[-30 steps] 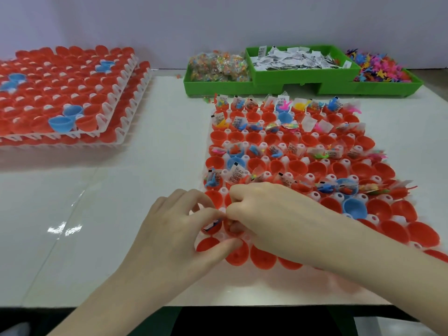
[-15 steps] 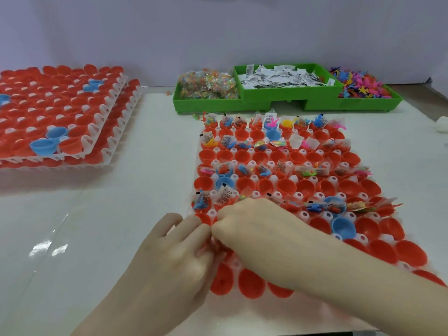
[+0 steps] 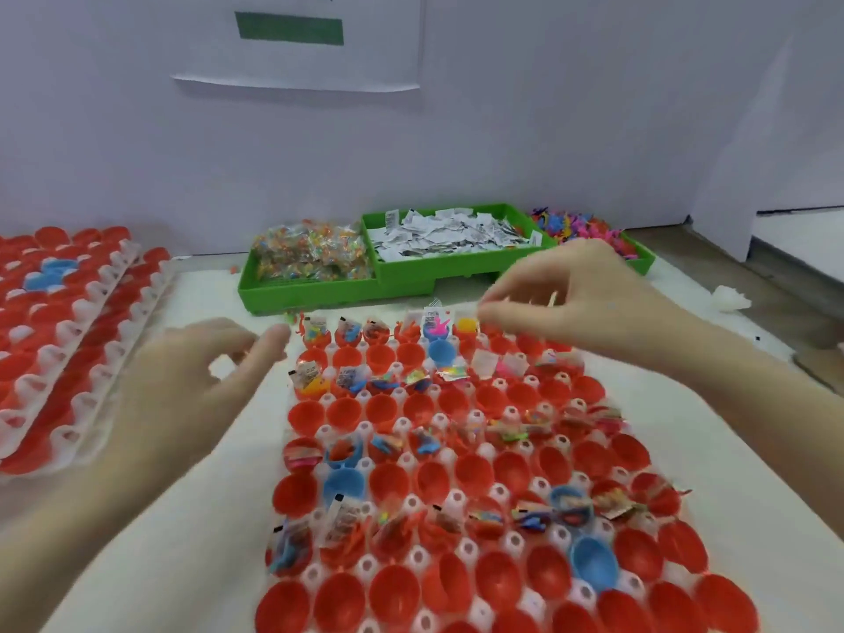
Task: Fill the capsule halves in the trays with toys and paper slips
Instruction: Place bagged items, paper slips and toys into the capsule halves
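A white tray (image 3: 403,423) of red capsule halves (image 3: 392,587), with a few blue ones (image 3: 593,561), lies in front of me. Some rows hold small bagged toys and paper slips (image 3: 342,525); other rows show bare cups. Both hands hover over the tray's far end, blurred by motion. My left hand (image 3: 214,363) is at the far left corner, fingers loosely curled, with nothing seen in it. My right hand (image 3: 571,290) is over the far right corner, fingers reaching left, thumb beneath; I see nothing held.
Green bins (image 3: 315,296) stand at the back: bagged toys (image 3: 310,253), paper slips (image 3: 447,233), loose colourful toys (image 3: 580,223). Stacked trays of red halves (image 3: 68,358) sit at the left. A white crumpled object (image 3: 730,303) lies at the right. A wall rises behind.
Both hands have left the tray's near left cups, where they worked together, and moved up and apart toward the far end. The view has tilted up and closer.
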`<state>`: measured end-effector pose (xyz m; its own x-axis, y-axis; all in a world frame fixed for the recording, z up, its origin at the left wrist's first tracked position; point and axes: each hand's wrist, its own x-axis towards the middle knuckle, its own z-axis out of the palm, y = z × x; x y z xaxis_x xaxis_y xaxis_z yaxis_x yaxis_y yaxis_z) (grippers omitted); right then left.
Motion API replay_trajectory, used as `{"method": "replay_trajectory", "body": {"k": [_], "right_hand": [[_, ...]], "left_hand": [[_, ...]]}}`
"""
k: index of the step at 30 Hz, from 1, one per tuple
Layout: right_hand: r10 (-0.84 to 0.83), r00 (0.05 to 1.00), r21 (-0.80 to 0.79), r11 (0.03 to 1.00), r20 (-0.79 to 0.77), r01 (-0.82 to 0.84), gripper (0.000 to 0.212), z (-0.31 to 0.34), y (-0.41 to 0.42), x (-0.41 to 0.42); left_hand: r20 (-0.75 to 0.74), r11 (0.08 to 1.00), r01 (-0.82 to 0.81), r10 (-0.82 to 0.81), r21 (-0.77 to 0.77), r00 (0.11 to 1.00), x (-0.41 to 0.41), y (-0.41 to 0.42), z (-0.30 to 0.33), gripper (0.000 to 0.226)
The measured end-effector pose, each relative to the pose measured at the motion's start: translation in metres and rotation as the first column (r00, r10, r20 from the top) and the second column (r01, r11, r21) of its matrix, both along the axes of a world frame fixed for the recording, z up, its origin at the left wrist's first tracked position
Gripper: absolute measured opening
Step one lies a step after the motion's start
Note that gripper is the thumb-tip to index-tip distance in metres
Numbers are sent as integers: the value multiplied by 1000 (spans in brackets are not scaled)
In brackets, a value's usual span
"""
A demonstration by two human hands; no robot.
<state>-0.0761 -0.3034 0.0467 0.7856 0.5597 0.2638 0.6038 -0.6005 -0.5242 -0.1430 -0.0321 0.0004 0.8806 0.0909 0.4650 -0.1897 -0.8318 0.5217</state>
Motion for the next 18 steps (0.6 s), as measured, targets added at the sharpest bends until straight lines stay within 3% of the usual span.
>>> {"method": "replay_trajectory", "body": {"k": [1, 3, 6, 10, 15, 18], "right_hand": [[-127, 992, 142, 982, 6, 125, 11, -4, -11, 21], [-471, 882, 314, 838, 2, 446, 15, -12, -39, 71], [-744, 667, 311, 622, -51, 718, 20, -41, -69, 122], [-787, 608, 87, 602, -104, 794, 23, -75, -88, 165], [-735, 664, -86, 677, -135, 731, 32, -78, -82, 197], [-756, 622, -195, 654, -202, 731, 37, -82, -77, 211]], "left_hand": [[-28, 993, -49, 46, -109, 999, 24, 4, -2, 46], [-90, 977, -125, 111, -173, 990, 71, 15, -7, 34], [-227, 983, -135, 105, -121, 968, 124, 32, -22, 35], [-335, 988, -154, 149, 11, 930, 170, 37, -36, 46], [-481, 969, -114, 209, 218, 852, 199, 27, -49, 61], [-436, 931, -158, 298, 328, 849, 209, 22, -59, 64]]}}
